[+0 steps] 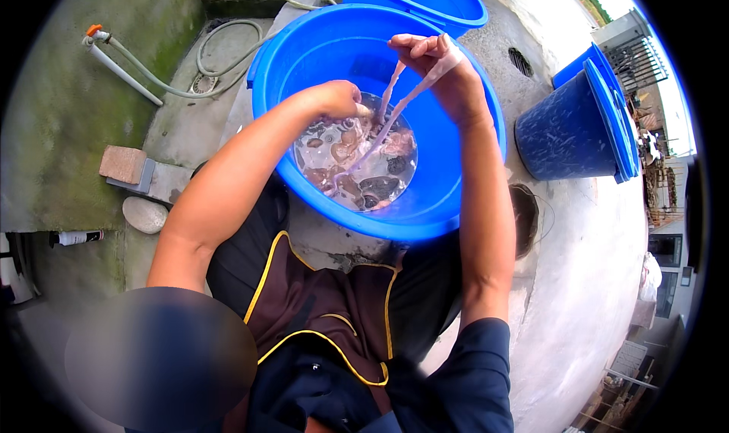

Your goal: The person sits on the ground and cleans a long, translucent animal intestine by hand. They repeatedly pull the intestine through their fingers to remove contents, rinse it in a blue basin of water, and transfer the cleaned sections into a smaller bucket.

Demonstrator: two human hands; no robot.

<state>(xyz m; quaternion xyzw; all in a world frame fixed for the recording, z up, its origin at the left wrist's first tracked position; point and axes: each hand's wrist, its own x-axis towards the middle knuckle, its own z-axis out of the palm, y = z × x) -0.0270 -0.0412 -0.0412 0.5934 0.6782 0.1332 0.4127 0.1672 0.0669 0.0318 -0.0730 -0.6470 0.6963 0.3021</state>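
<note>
A long, wet, pale strand (379,140), which looks like animal intestine, hangs in a loop from my right hand (441,63). It lies over the raised fingers, high over the right side of a large blue plastic tub (450,174). Its longer length drops into cloudy water (319,160) among pinkish pieces and dark lumps, too murky to name exactly. My left hand (342,98) is a fist low inside the tub, just over the water. A pale bit pokes out of the fist, seemingly part of the strand; the fingertips are hidden.
Another blue tub (421,0) stands behind. To the right are a lidded blue bin (564,123), a floor drain (519,62) and a dark round opening (524,219). At left are a hose (165,88) with an orange-handled tap (94,30), a brick (122,164) and a stone (145,215).
</note>
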